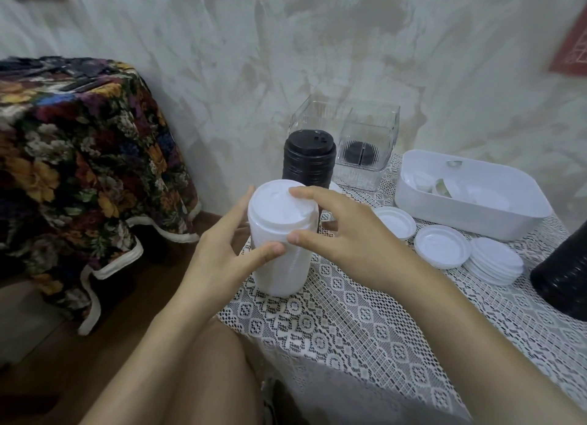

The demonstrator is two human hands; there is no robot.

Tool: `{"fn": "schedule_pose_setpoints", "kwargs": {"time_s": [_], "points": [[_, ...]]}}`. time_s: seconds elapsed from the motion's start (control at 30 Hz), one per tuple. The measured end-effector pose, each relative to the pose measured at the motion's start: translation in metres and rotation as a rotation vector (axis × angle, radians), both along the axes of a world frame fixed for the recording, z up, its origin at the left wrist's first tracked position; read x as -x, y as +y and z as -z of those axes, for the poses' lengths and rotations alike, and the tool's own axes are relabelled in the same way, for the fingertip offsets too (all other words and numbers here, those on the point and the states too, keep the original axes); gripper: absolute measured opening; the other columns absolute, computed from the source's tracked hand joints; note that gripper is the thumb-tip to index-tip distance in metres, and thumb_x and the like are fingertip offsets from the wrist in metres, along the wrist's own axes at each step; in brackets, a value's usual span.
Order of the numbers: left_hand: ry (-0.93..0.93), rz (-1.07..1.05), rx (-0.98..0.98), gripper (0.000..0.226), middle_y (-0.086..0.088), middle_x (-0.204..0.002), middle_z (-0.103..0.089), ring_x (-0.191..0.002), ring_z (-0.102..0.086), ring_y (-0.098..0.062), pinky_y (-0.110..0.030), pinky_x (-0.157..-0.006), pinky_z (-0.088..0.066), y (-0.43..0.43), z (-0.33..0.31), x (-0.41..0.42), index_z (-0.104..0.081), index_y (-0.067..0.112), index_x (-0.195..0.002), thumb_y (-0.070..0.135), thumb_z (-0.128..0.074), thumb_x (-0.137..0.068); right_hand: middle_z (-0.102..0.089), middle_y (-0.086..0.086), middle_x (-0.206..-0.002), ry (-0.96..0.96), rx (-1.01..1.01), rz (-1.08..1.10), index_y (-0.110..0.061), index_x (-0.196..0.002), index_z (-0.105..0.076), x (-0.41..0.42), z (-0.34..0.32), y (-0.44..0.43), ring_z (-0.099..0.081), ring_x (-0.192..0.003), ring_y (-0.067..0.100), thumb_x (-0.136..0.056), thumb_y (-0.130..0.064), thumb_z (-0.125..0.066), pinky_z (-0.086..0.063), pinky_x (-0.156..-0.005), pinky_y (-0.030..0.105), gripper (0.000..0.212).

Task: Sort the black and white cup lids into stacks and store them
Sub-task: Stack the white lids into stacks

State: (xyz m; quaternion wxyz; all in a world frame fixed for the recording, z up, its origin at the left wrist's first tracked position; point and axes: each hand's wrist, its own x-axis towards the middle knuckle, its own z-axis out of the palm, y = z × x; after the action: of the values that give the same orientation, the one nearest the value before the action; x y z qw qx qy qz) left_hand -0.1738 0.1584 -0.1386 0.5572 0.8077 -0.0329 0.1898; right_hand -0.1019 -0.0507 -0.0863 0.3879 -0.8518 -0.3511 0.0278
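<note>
Now left hand and right hand in grip around white lid stack, near table edge.

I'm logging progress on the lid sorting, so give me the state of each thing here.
white lid stack: upright, held by both hands.
left hand: grips the stack's side.
right hand: pinches the stack's top.
black lid stack: upright behind the white stack.
clear container: open, black lids inside.
white bin: open, a few lids inside.
loose white lids: flat on the cloth, unstacked.
</note>
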Motion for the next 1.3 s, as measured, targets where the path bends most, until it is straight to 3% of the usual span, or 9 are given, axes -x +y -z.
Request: {"fn": "schedule_pose_setpoints", "kwargs": {"time_s": [0.2, 0.33, 0.47, 0.57, 0.7, 0.97, 1.13, 1.3], "points": [[0.006, -0.046, 0.003, 0.106, 0.019, -0.141, -0.062, -0.129, -0.06, -0.003, -0.045, -0.112, -0.048, 0.003, 0.0, -0.001, -0.035, 0.05, -0.155, 0.081, -0.078, -0.063, -0.05, -0.02, -0.152, -0.059, 0.085, 0.054, -0.046, -0.15, -0.046, 0.005, -0.011, 0.001, -0.049, -0.135, 0.004, -0.087, -0.063, -0.07, -0.042, -0.113, 0.036, 0.069], [-0.018, -0.071, -0.02, 0.106, 0.02, -0.141, -0.061, -0.127, -0.06, 0.0, -0.041, -0.109, -0.05, 0.0, 0.001, 0.001, -0.037, 0.045, -0.156, 0.079, -0.076, -0.065, -0.052, -0.017, -0.152, -0.17, 0.196, 0.085, -0.047, -0.151, -0.043, 0.008, -0.019, 0.001, -0.05, -0.135, 0.009, -0.086, -0.067, -0.067, -0.039, -0.103, 0.032, 0.072], [-0.011, -0.072, 0.002, 0.106, 0.022, -0.144, -0.058, -0.129, -0.059, -0.003, -0.044, -0.11, -0.05, 0.0, 0.002, 0.002, -0.034, 0.048, -0.156, 0.082, -0.076, -0.064, -0.048, -0.022, -0.153, -0.132, 0.145, 0.065, -0.046, -0.15, -0.044, 0.008, -0.018, 0.0, -0.045, -0.138, 0.004, -0.081, -0.071, -0.065, -0.041, -0.113, 0.036, 0.076], [-0.031, -0.053, 0.018, 0.108, 0.032, -0.141, -0.057, -0.131, -0.054, 0.005, -0.036, -0.111, -0.047, -0.003, 0.0, 0.002, -0.034, 0.04, -0.159, 0.081, -0.075, -0.067, -0.045, -0.026, -0.153, -0.085, 0.073, 0.047, -0.047, -0.148, -0.044, 0.006, -0.015, -0.001, -0.043, -0.139, 0.0, -0.077, -0.077, -0.06, -0.044, -0.112, 0.043, 0.079], [-0.052, -0.046, 0.025, 0.097, 0.04, -0.139, -0.054, -0.133, -0.049, 0.011, -0.03, -0.11, -0.043, -0.005, -0.004, 0.001, -0.036, 0.032, -0.159, 0.063, -0.075, -0.076, -0.049, -0.026, -0.15, -0.041, -0.004, 0.049, -0.049, -0.145, -0.048, 0.002, -0.008, -0.001, -0.046, -0.138, 0.0, -0.074, -0.081, -0.059, -0.046, -0.111, 0.043, 0.078], [-0.028, -0.007, 0.012, 0.091, 0.022, -0.147, -0.057, -0.136, -0.053, -0.003, -0.047, -0.115, -0.044, -0.002, -0.004, -0.001, -0.039, 0.043, -0.155, 0.062, -0.078, -0.076, -0.058, -0.024, -0.142, 0.001, -0.119, 0.057, -0.043, -0.14, -0.057, -0.004, -0.009, 0.005, -0.052, -0.132, 0.0, -0.072, -0.076, -0.064, -0.047, -0.11, 0.041, 0.076], [-0.051, 0.0, 0.024, 0.066, 0.019, -0.139, -0.064, -0.13, -0.06, -0.007, -0.047, -0.11, -0.048, -0.003, -0.004, 0.0, -0.05, 0.059, -0.14, 0.06, -0.076, -0.079, -0.054, -0.026, -0.145, -0.009, -0.039, 0.011, -0.045, -0.14, -0.056, -0.005, -0.01, 0.006, -0.05, -0.134, -0.002, -0.076, -0.074, -0.063, -0.046, -0.111, 0.041, 0.071], [-0.052, 0.0, 0.057, 0.06, 0.019, -0.135, -0.066, -0.127, -0.062, -0.009, -0.048, -0.11, -0.049, -0.004, -0.006, -0.002, -0.055, 0.065, -0.13, 0.073, -0.075, -0.073, -0.052, -0.026, -0.146, -0.007, -0.011, -0.018, -0.042, -0.141, -0.056, -0.007, -0.013, 0.005, -0.047, -0.135, -0.002, -0.076, -0.071, -0.064, -0.044, -0.114, 0.04, 0.072]]}}
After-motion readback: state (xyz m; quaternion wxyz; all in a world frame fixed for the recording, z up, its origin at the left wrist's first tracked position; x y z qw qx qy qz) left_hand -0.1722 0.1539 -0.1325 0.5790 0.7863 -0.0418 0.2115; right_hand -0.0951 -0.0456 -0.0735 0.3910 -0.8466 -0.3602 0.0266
